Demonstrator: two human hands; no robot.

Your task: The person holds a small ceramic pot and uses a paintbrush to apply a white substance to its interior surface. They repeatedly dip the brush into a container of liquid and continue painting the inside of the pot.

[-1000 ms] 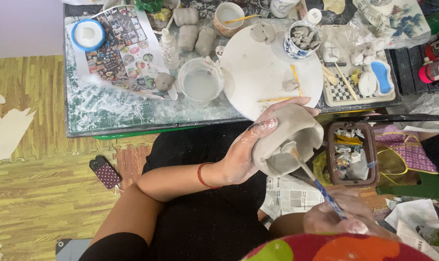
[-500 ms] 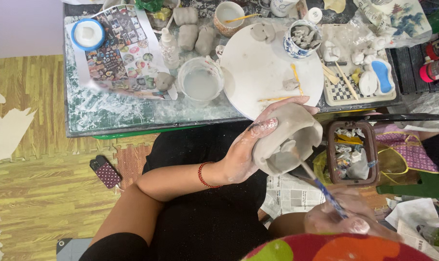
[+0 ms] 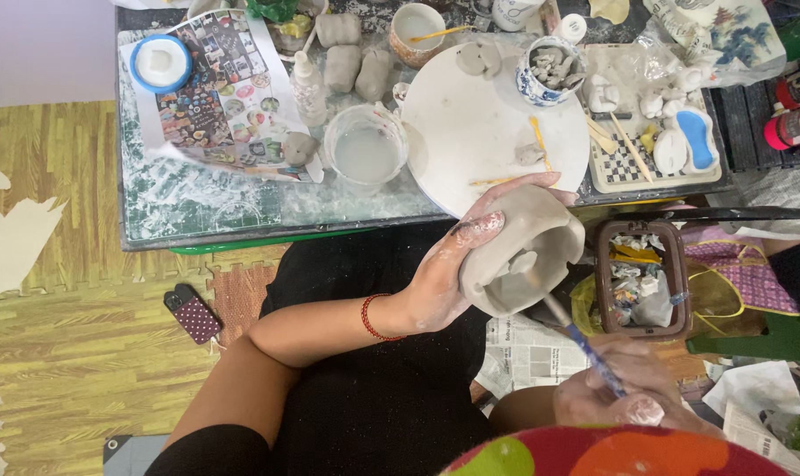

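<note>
At far left, a floor of yellow-green foam mats (image 3: 56, 353) bears a dark dotted phone (image 3: 193, 314), lying near the person's left elbow. Above it stands a low table (image 3: 197, 207) with a smeared top. On its left part rest a blue-rimmed round lid (image 3: 160, 63), a printed sheet of small pictures (image 3: 219, 97), a small squeeze bottle (image 3: 308, 84) and several grey clay lumps (image 3: 357, 66). A clear cup of cloudy water (image 3: 365, 154) stands just beside a round white board (image 3: 492, 123), which carries small clay scraps and yellow sticks.

The left hand (image 3: 448, 273), smeared with clay and wearing a red cord at the wrist, is wrapped around the outside of a grey clay pot (image 3: 523, 251); its fingers curl over the top and side. The pot is held in the air in front of the table edge, above the person's black-clad lap, tilted so that its opening faces down and right.

The right hand (image 3: 616, 397), low in the view, is closed around a blue-handled brush (image 3: 576, 339); the brush tip reaches into the opening of the pot.

Right of the pot stands a brown box (image 3: 642, 278) holding crumpled scraps. On the table's right part lie a blue-patterned cup (image 3: 550, 66) and a checkered tray (image 3: 633, 159) with small white figures. Newspaper (image 3: 528, 357) lies on the floor beneath.
</note>
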